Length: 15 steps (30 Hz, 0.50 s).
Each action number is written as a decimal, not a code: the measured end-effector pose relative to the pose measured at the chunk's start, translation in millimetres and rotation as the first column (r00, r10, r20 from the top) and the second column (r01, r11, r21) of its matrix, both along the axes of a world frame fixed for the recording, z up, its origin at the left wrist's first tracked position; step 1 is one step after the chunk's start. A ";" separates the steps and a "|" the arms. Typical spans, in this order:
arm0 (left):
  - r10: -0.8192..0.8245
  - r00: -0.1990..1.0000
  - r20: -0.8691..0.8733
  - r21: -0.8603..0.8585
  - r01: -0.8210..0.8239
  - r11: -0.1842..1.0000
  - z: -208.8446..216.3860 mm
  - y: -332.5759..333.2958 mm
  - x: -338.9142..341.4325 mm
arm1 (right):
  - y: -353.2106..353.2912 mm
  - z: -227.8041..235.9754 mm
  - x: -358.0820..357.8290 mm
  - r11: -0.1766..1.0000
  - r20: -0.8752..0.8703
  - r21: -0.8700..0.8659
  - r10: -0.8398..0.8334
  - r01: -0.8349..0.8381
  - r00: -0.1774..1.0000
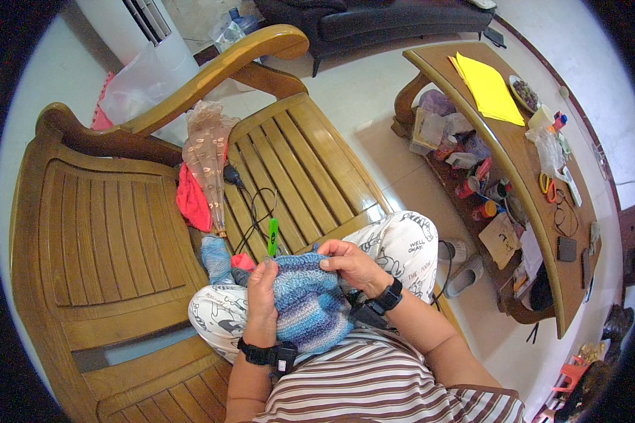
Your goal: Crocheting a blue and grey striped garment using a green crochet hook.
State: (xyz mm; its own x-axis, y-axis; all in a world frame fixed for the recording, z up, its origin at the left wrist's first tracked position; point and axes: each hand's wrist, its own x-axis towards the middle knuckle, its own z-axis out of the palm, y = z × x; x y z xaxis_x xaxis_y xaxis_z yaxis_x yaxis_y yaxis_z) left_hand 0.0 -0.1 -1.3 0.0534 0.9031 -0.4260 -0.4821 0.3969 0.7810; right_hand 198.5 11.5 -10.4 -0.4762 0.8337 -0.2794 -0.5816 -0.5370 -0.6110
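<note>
**Blue striped knit (312,304) gripped between left hand (262,283) and right hand (353,264)**

We see the left hand closed on the knit's left edge, thumb up near the top; the right hand pinches the top edge, thumb against fingers. The knit hangs between and below the two grips, over the lap in white printed trousers (401,243). Just beyond the grip we have a green stick-like thing (272,236); can't tell whether it touches the knit. Left of the grip: blue yarn (216,259), then, farther off, a folded brown umbrella (208,141) and red cloth (192,201). Ahead, a black cable (255,213) on the wooden bench (317,144). Well right of the grip: table (570,278) with yellow paper (488,88).
</note>
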 end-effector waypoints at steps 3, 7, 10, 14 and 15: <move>-0.007 1.000 -0.006 0.012 0.007 1.000 -2.0 -0.1 -1.0 | 0.1 2.6 0.5 1.000 -0.002 0.008 0.003 -0.003 1.000; -0.015 1.000 0.009 0.004 0.015 1.000 -1.1 0.2 -0.9 | -0.3 2.1 1.1 1.000 -0.007 0.018 0.017 -0.017 1.000; -0.006 1.000 -0.013 0.002 0.006 1.000 -3.6 0.1 -2.6 | -0.3 -4.9 2.8 0.998 0.024 0.053 0.037 -0.038 0.999; -0.003 1.000 0.021 -0.004 0.003 1.000 -3.6 -0.5 -2.9 | 0.3 -3.6 4.2 0.995 0.091 0.065 0.069 -0.075 0.993; -0.004 1.000 0.021 -0.005 0.004 1.000 -1.7 -0.3 -2.6 | 0.4 -0.7 4.6 0.995 0.091 0.064 0.068 -0.074 0.994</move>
